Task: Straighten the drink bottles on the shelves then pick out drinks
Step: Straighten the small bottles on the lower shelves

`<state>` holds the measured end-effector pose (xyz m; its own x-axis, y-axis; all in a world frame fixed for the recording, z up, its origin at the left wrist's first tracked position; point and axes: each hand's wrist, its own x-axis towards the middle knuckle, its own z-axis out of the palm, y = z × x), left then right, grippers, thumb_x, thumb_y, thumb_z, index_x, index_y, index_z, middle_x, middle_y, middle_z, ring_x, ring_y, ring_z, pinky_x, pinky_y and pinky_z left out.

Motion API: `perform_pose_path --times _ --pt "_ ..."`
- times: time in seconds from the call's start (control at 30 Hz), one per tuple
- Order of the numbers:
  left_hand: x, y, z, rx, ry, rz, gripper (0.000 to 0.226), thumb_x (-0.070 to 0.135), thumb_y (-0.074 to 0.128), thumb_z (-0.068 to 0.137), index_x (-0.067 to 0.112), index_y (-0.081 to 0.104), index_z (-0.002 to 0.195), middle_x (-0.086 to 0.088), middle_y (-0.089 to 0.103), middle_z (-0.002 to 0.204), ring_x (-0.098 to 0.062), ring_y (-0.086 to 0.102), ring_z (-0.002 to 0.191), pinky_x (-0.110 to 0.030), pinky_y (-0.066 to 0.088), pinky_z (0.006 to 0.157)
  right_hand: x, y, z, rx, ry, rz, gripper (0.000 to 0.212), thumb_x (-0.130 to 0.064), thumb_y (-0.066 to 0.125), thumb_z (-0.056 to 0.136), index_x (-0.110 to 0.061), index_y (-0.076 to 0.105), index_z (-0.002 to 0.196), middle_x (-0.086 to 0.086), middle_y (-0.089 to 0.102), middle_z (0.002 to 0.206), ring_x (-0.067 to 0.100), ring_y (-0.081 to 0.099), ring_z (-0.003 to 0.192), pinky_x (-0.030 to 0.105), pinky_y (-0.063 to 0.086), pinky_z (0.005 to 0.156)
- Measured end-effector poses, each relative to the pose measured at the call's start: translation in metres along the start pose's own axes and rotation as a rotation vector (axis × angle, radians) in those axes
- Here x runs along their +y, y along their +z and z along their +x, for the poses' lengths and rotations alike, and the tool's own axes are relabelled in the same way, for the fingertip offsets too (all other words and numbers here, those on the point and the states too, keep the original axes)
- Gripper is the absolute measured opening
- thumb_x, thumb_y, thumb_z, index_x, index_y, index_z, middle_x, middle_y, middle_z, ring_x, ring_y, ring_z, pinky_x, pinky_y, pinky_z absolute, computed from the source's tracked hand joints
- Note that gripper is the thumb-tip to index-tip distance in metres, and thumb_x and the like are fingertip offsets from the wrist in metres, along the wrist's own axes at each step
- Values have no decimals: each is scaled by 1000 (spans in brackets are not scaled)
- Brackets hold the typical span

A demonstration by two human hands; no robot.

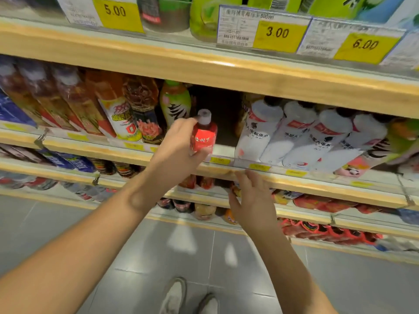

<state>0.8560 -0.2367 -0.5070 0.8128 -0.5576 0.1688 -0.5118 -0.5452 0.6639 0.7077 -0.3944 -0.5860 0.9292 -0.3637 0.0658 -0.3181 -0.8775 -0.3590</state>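
The pale wood-edged shop shelving fills the view in several tiers, each packed with drinks. On the middle shelf, a row of tall tea bottles with red and orange labels leans at the left. A row of white plastic bottles with red-and-black labels leans at the right. Between the two rows is a dark, nearly empty lane.

At the front of that lane is the small red plastic bottle with a white cap, close to the shelf lip and roughly upright. Whether its base rests on the shelf or is just lifted cannot be told.

The left hand grips this bottle from its left side, with the thumb under the lower body and the fingers curled up by the shoulder. The right hand holds nothing. Its fingers are loosely spread, with the tips at the lip of the same shelf, and contact with the wood cannot be made out.

This looks like the straightening step, with one stray bottle being set square at the front of its lane, though it could equally be the start of a pick. If it is straightening, the next move calls for turning the label forward and seating the base flat behind the lip. The free hand could then right the leaning white bottles just beside it.
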Motion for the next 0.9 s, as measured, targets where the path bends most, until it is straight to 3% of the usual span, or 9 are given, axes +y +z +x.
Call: perform_pose_path --times 0.07,0.2,0.33,0.4,0.57,0.7,0.77,0.83,0.9 --pt "-2 7 4 21 64 147 48 23 68 92 6 49 132 -10 50 118 -27 51 110 -43 47 95 2 6 2 27 -15 -19 47 -17 77 87 -7 64 130 17 60 130 40 59 116 47 48 98" --pt "-3 10 16 94 90 349 19 14 56 98 1 54 111 -17 52 103 -35 48 101 -44 44 84 -1 11 -1 -14 25 -46 60 -18 76 87 -5 56 142 15 54 144 38 51 129 47 44 106" --pt "2 8 22 112 27 450 32 27 48 103 0 59 116 -23 56 105 -39 54 95 -49 49 78 -5 8 -3 -85 49 -36 67 -17 69 90 -8 44 152 10 42 155 32 37 144 40 35 118" --pt "4 8 28 60 -15 505 42 36 45 104 4 57 129 -23 58 112 -39 58 97 -45 48 78 -5 6 -3 -112 58 -42 71 -16 67 91 -9 38 156 9 36 160 29 29 149 40 30 123" --pt "5 5 45 -24 -61 251 35 31 44 103 13 57 131 -5 63 101 -26 62 91 -27 34 63 -3 2 -1 -167 73 -51 78 -20 66 93 -15 29 161 5 28 165 25 22 153 36 26 124" --pt "12 3 59 -116 -213 421 29 41 50 101 13 56 94 -10 55 90 -30 56 88 -32 38 72 -2 2 -1 -174 54 -86 77 -21 64 93 -16 28 161 6 27 165 26 23 152 37 26 124" --pt "16 1 62 -191 -267 503 29 44 51 100 16 53 93 -9 55 89 -29 51 84 -36 39 72 -3 4 -2 -186 56 -143 78 -25 60 95 -18 22 163 4 23 166 25 19 153 37 27 122" --pt "17 1 54 -142 -182 534 21 36 50 101 16 56 106 -10 54 91 -31 52 87 -38 40 69 -5 5 -2 -191 74 -164 78 -26 57 96 -20 18 163 2 19 167 25 16 154 38 31 120" --pt "12 2 39 10 -15 493 21 29 53 101 13 57 113 -12 56 91 -35 55 91 -39 41 64 -6 4 -1 -205 79 -170 78 -25 55 96 -20 17 164 2 18 167 25 15 154 39 32 119"
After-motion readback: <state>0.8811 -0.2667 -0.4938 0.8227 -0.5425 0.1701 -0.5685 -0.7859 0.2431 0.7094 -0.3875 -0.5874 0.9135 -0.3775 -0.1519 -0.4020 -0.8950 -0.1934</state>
